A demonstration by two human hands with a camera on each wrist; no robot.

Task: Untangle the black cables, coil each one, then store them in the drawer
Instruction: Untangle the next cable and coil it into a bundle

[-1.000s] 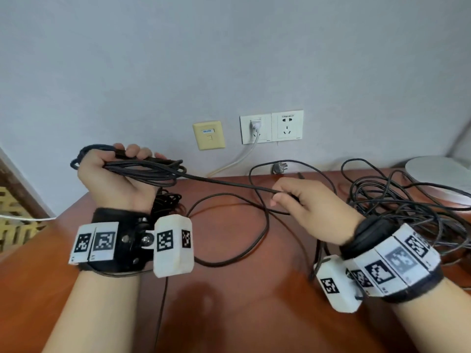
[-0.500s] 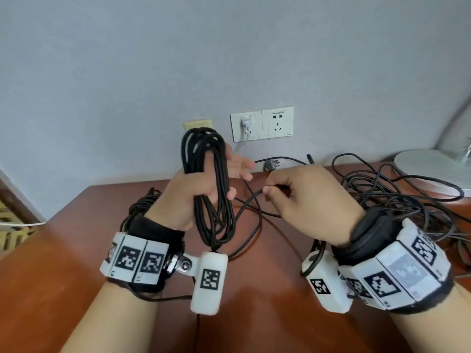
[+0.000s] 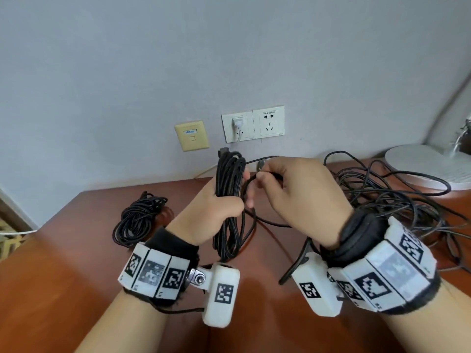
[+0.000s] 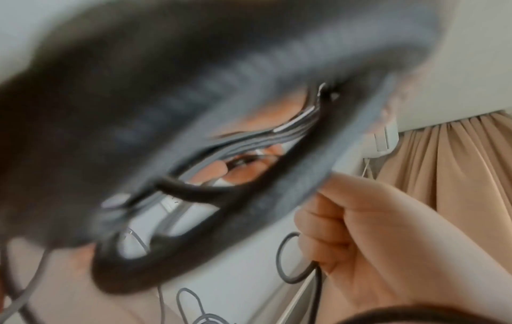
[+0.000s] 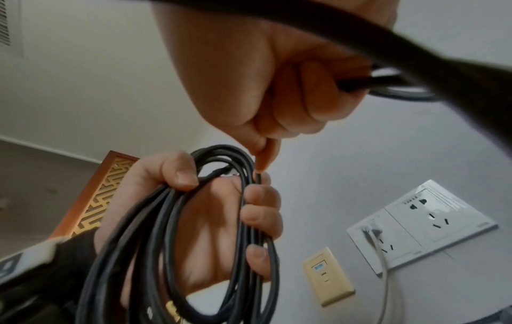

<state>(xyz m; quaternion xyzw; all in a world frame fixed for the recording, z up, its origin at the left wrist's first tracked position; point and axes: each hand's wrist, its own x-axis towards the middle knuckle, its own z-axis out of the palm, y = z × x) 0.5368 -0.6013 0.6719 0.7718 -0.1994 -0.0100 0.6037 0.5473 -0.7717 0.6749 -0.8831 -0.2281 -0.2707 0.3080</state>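
Note:
My left hand (image 3: 219, 210) grips a long upright coil of black cable (image 3: 228, 200) above the brown table (image 3: 76, 263). In the right wrist view its thumb and fingers (image 5: 260, 217) curl round the coil (image 5: 177, 241). Just right of it, my right hand (image 3: 293, 197) pinches the free end of the same cable near its plug (image 3: 261, 164). A finished black coil (image 3: 139, 220) lies on the table to the left. A tangled heap of black cables (image 3: 397, 200) lies at the right. The left wrist view shows the blurred coil (image 4: 194, 109) up close and my right hand (image 4: 374, 241).
A wall (image 3: 229, 59) with a white socket pair (image 3: 252, 123) and a beige data plate (image 3: 191, 135) stands behind the table; a white cord (image 3: 238, 135) hangs from the left socket. A white round lamp base (image 3: 428, 166) sits at the far right.
My left hand swung the coil from far left to the centre and turned it upright. My right hand followed the cable up to its plug end, and the slack on the table shortened.

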